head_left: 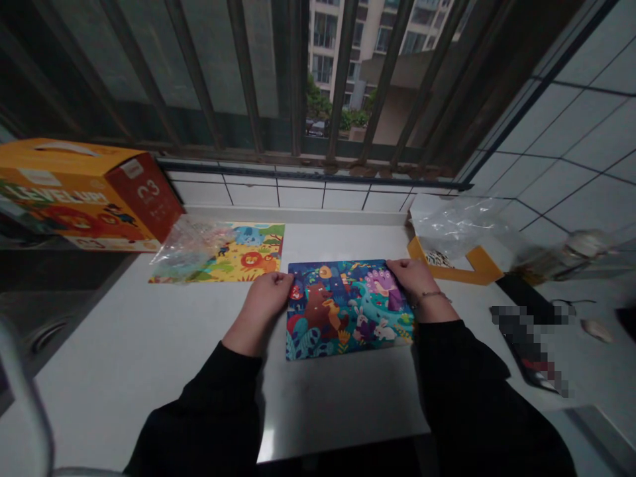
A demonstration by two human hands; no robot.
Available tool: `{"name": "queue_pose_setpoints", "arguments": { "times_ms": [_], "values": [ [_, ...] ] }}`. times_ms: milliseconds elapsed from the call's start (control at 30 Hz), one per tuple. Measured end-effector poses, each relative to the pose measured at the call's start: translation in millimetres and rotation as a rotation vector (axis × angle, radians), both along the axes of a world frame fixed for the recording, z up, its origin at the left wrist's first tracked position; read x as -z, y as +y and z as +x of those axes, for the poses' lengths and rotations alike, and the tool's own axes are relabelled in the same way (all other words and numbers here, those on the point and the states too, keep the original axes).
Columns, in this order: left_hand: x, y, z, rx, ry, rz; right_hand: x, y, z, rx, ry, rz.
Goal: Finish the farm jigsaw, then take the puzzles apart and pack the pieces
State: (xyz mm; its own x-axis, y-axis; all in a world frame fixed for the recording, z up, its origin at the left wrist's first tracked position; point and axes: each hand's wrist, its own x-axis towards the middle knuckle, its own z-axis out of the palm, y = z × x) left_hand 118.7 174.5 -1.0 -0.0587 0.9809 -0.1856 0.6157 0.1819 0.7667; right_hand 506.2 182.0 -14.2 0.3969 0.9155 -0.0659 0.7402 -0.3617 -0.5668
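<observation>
A colourful picture board (pixel 350 308), printed with a bear, a peacock and white rabbits on dark blue, lies in front of me over the white counter. My left hand (pixel 268 295) pinches its left edge near the upper corner. At the upper right corner my right hand (pixel 410 278) grips it between thumb and fingers. Behind my left hand rests a yellow picture sheet (pixel 258 255) with a lion and an elephant. Crumpled clear plastic (pixel 191 248) covers that sheet's left part.
An orange carry box (pixel 84 199) marked "LEVEL UP!" stands at the back left. At the right are an opened yellow box (pixel 464 268) with clear plastic (pixel 457 225), a dark phone-like slab (pixel 527 344) and a glass jar (pixel 581 252). A barred window lies behind the counter (pixel 199 351).
</observation>
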Motion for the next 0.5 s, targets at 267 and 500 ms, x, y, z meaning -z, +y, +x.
{"name": "queue_pose_setpoints", "arguments": {
  "times_ms": [267, 500],
  "values": [
    [8.7, -0.3, 5.5, -0.050, -0.092, 0.089, -0.4, -1.4, -12.5, 0.057, 0.039, 0.035],
    [23.3, 0.0, 13.1, -0.051, -0.441, 0.104, 2.6, -1.7, -18.8, 0.073, 0.074, 0.109]
  ]
}}
